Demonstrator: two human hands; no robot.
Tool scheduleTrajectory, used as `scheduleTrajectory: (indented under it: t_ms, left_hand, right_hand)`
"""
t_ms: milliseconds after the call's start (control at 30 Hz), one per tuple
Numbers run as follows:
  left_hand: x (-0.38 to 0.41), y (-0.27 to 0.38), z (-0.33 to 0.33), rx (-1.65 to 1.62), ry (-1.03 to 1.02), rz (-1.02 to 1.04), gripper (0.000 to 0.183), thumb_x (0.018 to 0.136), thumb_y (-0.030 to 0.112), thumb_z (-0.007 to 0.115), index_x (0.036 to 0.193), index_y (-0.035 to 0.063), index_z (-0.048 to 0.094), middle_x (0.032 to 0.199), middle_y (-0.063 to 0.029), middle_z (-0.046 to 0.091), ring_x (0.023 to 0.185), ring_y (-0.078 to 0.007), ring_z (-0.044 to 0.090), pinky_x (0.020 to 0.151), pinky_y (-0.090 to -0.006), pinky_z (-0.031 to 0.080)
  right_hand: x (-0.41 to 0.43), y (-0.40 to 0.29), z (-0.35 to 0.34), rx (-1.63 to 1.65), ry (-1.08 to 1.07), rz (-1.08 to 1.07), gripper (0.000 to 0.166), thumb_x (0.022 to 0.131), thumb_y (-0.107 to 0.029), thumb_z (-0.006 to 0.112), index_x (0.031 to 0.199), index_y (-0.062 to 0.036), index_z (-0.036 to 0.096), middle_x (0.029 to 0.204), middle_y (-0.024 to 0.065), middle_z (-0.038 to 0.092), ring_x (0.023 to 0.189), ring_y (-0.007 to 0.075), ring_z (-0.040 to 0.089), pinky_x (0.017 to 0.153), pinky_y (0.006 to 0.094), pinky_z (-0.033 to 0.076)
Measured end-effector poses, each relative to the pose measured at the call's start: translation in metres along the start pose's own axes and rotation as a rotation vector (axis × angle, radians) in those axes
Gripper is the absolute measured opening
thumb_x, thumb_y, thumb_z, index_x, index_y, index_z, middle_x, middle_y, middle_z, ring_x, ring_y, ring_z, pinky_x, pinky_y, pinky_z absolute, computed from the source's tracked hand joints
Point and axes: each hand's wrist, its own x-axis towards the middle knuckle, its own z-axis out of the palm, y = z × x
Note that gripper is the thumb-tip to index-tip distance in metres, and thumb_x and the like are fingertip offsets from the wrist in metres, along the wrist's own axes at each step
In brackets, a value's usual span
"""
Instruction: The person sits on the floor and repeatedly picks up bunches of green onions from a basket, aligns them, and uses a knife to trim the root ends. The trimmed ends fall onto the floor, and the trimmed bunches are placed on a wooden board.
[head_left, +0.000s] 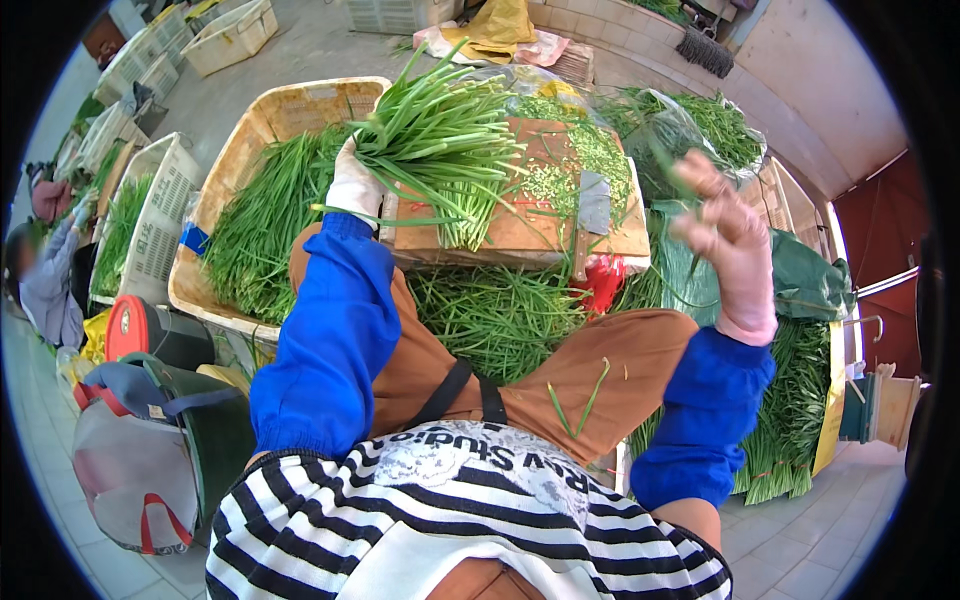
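My left hand (355, 181), in a white glove, grips a thick bunch of garlic chives (442, 124) by its leafy side, with the pale cut ends pointing right. The bunch is above a wooden chopping board (420, 238). A smaller bundle of chives (474, 214) lies on the board below it. Chopped pale stem bits (559, 178) are scattered at the board's right, where a cleaver (594, 202) rests with its handle towards me. My right hand (727, 217), in a pinkish glove, is raised right of the board. Its fingers are blurred, with a green leaf (667, 161) at them.
Left of the board stands a dirty plastic crate (225, 180) of chives. Loose chives (502, 315) lie between my knees. A plastic bag of greens (697, 127) and tied bundles (787, 420) are on the right. A lidded bucket (161, 334) and bag (135, 465) stand left. Another person (52, 277) sits far left.
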Motion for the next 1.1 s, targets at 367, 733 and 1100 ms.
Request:
scheduleTrajectory:
  t_ms: [367,733,1100]
  left_hand:
    - [-0.004,-0.025,0.022,-0.157,-0.171,-0.145,0.037,0.084,0.021,0.047,0.109,-0.0047,0.056,0.109,-0.0226,0.061,0.098,-0.0371,0.060,0.092,-0.0495,0.047]
    - [0.026,0.012,-0.029,-0.166,-0.278,-0.126,0.035,0.086,0.026,0.049,0.108,0.0020,0.060,0.104,-0.0157,0.064,0.094,-0.0318,0.061,0.087,-0.0460,0.049]
    - [-0.015,-0.008,-0.002,-0.185,-0.267,-0.046,0.033,0.086,0.026,0.050,0.105,0.0023,0.062,0.100,-0.0143,0.066,0.089,-0.0296,0.063,0.083,-0.0427,0.051]
  right_hand:
    - [0.068,0.000,0.137,-0.632,0.200,-0.240,0.024,0.074,-0.033,0.072,0.093,-0.0185,0.073,0.126,0.0093,0.055,0.130,0.0317,0.032,0.106,0.0474,0.020]
    - [0.006,0.004,0.043,0.400,-0.160,0.040,0.019,0.075,-0.020,0.069,0.090,-0.0084,0.073,0.119,0.0110,0.060,0.127,0.0287,0.040,0.109,0.0418,0.022]
    - [0.030,-0.021,0.090,-0.109,0.066,-0.197,0.030,0.075,-0.016,0.071,0.105,-0.0137,0.067,0.126,0.0113,0.055,0.126,0.0313,0.039,0.107,0.0415,0.029]
